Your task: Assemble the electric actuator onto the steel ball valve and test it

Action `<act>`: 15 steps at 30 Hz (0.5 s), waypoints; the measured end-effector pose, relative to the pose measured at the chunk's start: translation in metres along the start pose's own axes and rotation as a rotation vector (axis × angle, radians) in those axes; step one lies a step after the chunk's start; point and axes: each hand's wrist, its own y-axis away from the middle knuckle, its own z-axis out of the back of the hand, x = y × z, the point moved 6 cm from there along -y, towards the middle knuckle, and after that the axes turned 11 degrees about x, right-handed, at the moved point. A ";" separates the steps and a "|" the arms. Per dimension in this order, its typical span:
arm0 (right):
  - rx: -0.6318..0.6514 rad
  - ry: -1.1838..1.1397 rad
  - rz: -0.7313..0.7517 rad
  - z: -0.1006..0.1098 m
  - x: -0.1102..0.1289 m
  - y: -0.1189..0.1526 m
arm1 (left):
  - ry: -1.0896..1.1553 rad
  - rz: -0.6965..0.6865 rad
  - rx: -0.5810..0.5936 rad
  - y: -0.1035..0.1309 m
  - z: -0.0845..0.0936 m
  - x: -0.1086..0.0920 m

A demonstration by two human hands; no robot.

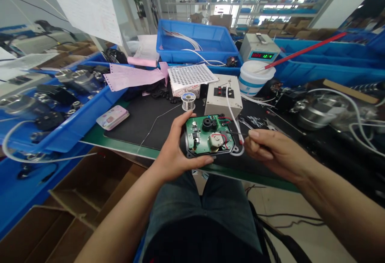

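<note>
My left hand point(177, 144) grips a green circuit board in a dark housing point(201, 128) by its left side, thumb along the near edge and fingers at the far corner. A round black part, a silvery round part and thin red wires sit on the board. At the board's right side my right hand point(267, 144) is closed in a pinch on a thin dark rod point(237, 133) that points at the board's edge. What this rod is cannot be made out. A white cable point(233, 112) runs from the beige box point(223, 98) down past the housing's right side, close to my right fingertips.
A solder wire spool point(188, 102) stands behind the board, its strand trailing left. A pink-and-white case point(112, 117) lies at left. Blue bins point(197, 57) line the back and left. A white bucket point(256, 79) and a digital meter point(260, 48) are at right, with pliers point(270, 124) nearer.
</note>
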 end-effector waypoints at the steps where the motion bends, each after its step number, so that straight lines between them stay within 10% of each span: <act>1: -0.045 0.095 0.014 0.001 0.002 0.003 | 0.003 0.000 -0.001 0.000 0.000 0.000; 7: -0.298 0.967 0.341 0.005 0.029 0.023 | -0.031 -0.036 0.002 0.001 -0.001 -0.004; 15: -0.327 1.326 0.585 0.001 0.047 0.027 | -0.048 -0.035 0.011 0.001 0.000 -0.004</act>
